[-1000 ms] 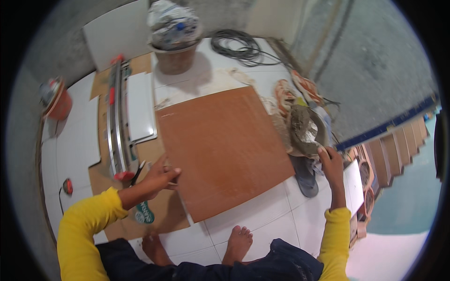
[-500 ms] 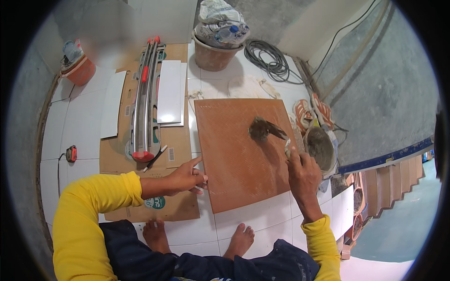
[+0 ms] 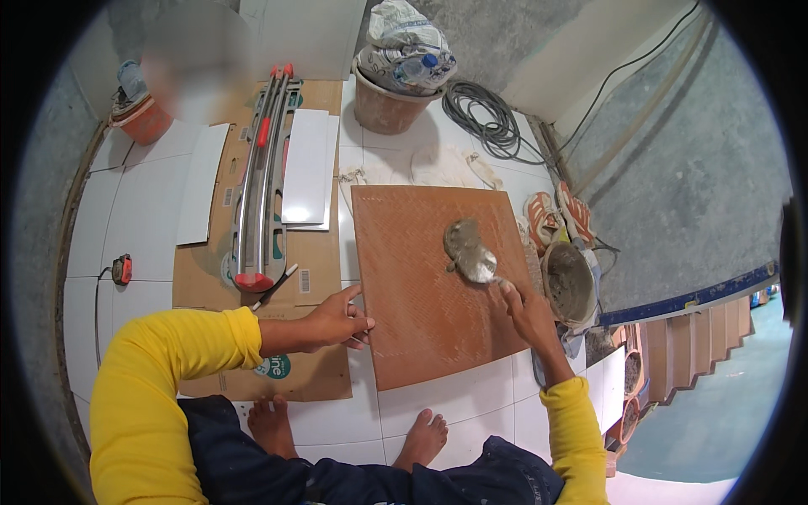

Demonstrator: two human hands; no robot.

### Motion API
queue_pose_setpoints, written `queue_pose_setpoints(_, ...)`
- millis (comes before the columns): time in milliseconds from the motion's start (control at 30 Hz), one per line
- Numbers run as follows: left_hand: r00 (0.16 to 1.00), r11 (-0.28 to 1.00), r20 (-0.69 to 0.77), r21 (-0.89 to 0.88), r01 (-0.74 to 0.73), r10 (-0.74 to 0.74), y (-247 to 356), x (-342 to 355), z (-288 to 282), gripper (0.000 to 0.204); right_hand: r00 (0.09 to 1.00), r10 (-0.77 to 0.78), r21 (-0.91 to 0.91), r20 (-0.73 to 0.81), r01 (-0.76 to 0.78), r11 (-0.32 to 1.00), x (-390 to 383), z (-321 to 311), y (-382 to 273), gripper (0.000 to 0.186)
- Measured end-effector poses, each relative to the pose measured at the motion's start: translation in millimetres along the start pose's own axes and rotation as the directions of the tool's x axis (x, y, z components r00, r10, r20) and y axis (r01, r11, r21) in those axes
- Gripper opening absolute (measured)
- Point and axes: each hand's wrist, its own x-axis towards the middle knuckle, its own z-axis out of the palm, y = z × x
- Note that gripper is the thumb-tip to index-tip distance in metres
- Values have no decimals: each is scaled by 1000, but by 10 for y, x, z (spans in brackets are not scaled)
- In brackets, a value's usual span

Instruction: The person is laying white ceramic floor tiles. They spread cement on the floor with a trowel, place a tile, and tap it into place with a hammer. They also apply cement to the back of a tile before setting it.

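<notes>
A large square reddish-brown tile (image 3: 421,320), its back side up and finely ridged, lies tilted before me. My left hand (image 3: 337,321) grips its left edge, thumb at the top and the other fingers partly hidden at the rim. In my right hand (image 3: 528,313) is the handle of a trowel (image 3: 478,264), mostly covered by my fingers. The shiny blade rests flat against a lump of wet grey mortar (image 3: 461,237) on the tile's upper right part. A mortar bucket (image 3: 569,282) stands just right of the tile.
To the left, a tile cutter (image 3: 268,177) lies on cardboard (image 3: 313,269) beside white tile pieces (image 3: 305,168) and a marker (image 3: 276,284). A tape measure (image 3: 122,269) sits farther left. Behind are a filled bucket (image 3: 394,105) and coiled hose (image 3: 484,122). Shoes (image 3: 543,217) stand at right.
The trowel has turned over and come down leftward onto the mortar, which is now more spread out. My right hand moved slightly left; my left hand stays on the tile's edge.
</notes>
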Motion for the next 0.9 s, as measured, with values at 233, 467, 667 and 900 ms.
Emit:
queue_pose_setpoints(233,1000,1000,-15,-15,-8,7,-41,-36,-36,84,977,-212,-28,-3,211,977,-525,-20,-92,44)
queue_pose_setpoints(467,999,999,22,-4,-44,45,-61,19,37,86,934,257,548,249,-355,757,-270,-84,116,45)
queue_pose_setpoints(667,999,996,41,-85,-22,25,-153,-5,-67,89,948,63,330,311,-170,928,-221,48,-739,47)
queue_pose_setpoints(900,994,984,-14,-144,104,-107,-102,172,101,58,916,232,612,327,-392,686,-1535,23,-224,39)
